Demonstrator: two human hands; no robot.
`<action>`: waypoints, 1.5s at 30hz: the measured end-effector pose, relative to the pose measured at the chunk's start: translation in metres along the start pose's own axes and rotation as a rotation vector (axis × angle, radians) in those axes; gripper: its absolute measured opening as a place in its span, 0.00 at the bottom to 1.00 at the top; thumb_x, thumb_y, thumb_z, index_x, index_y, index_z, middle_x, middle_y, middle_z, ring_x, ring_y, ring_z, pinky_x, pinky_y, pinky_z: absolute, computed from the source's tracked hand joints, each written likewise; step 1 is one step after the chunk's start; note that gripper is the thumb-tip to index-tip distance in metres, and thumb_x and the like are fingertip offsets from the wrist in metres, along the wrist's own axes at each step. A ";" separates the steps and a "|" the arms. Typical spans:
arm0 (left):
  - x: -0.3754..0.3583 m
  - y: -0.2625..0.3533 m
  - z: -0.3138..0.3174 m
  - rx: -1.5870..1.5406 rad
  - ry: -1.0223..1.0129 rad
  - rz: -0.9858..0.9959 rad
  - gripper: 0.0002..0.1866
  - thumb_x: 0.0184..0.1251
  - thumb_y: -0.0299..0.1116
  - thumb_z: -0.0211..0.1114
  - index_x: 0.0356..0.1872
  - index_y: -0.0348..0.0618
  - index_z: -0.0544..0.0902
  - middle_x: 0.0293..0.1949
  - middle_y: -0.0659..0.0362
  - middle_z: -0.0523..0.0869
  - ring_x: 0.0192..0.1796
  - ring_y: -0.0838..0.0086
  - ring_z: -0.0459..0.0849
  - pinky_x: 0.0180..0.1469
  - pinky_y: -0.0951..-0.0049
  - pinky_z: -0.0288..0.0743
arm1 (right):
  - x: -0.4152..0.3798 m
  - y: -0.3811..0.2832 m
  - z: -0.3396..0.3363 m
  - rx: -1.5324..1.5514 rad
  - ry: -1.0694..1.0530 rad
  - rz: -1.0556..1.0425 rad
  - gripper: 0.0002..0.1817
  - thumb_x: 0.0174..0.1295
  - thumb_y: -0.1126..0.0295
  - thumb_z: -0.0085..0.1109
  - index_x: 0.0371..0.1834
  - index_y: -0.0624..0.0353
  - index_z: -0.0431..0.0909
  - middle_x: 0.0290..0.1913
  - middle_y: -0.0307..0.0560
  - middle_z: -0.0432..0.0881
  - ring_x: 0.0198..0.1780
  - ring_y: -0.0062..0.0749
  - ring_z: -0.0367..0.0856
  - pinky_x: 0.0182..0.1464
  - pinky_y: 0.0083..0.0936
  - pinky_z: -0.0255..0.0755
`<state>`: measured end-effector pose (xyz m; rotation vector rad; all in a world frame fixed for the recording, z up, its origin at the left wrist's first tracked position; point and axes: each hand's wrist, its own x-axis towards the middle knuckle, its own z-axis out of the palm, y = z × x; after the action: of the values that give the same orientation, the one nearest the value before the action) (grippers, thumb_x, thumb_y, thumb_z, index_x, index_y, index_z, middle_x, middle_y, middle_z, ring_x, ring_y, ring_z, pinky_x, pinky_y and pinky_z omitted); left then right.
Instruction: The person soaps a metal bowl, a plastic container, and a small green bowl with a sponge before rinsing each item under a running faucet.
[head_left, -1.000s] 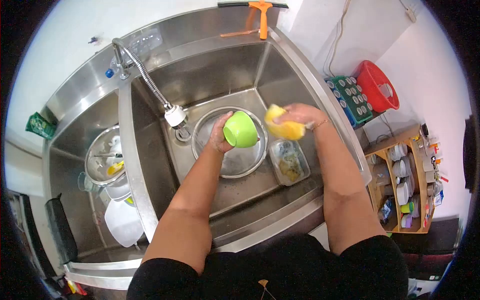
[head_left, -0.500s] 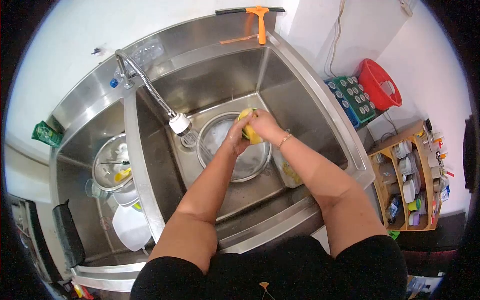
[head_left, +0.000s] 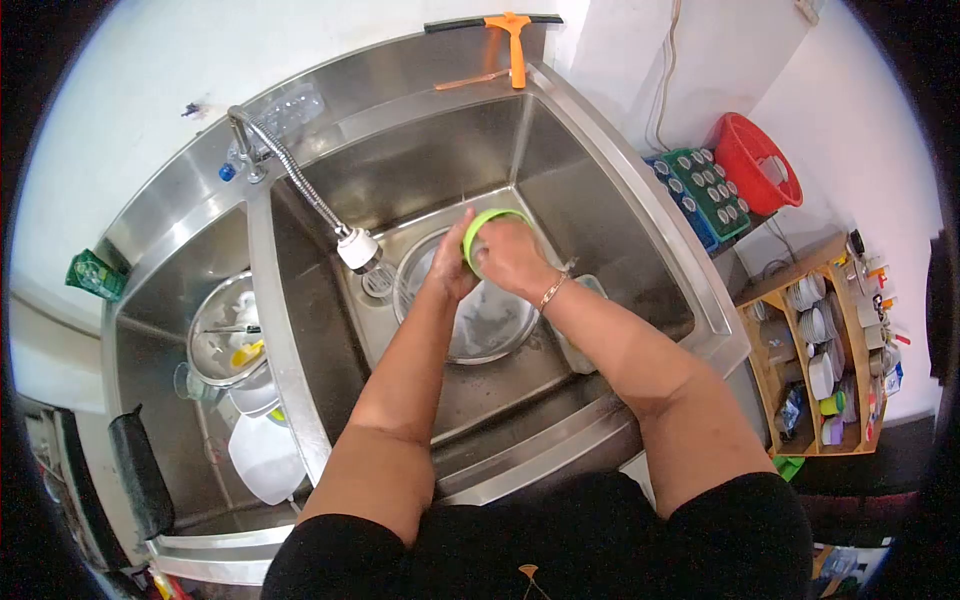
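Over the right-hand sink basin, my left hand (head_left: 456, 262) is closed on the side of a round container with a bright green rim (head_left: 492, 214). The container is tipped, so its rim faces partly up. My right hand (head_left: 508, 258) reaches into its opening with bent fingers; whatever they hold is hidden. Below both hands a round metal basin (head_left: 478, 358) holds cloudy, sudsy water. A clear rectangular container (head_left: 578, 350) stands beside it, partly behind my right forearm.
A flexible faucet with a white spray head (head_left: 358, 248) hangs at the basin's left. The left sink (head_left: 190, 480) holds a metal bowl (head_left: 205, 350) with utensils and a white plastic piece (head_left: 262, 460). An orange squeegee (head_left: 517, 50) leans at the back. A dish shelf (head_left: 815, 350) stands right.
The yellow object seen between my hands is now out of sight. The green-rimmed container has turned to show its ring, and my right hand has moved into its opening.
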<state>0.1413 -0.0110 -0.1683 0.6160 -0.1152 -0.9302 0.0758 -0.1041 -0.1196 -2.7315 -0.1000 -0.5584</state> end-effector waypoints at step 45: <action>0.006 0.018 0.004 0.059 0.214 0.006 0.16 0.63 0.45 0.51 0.36 0.43 0.77 0.33 0.53 0.81 0.35 0.62 0.81 0.40 0.60 0.76 | -0.015 0.008 0.026 -0.095 -0.116 -0.249 0.19 0.44 0.68 0.58 0.40 0.65 0.71 0.41 0.63 0.74 0.44 0.55 0.74 0.45 0.41 0.67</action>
<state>0.1562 -0.0094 -0.1559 0.7658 0.0476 -0.8523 0.0723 -0.1020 -0.1509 -2.8628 -0.4587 -0.4802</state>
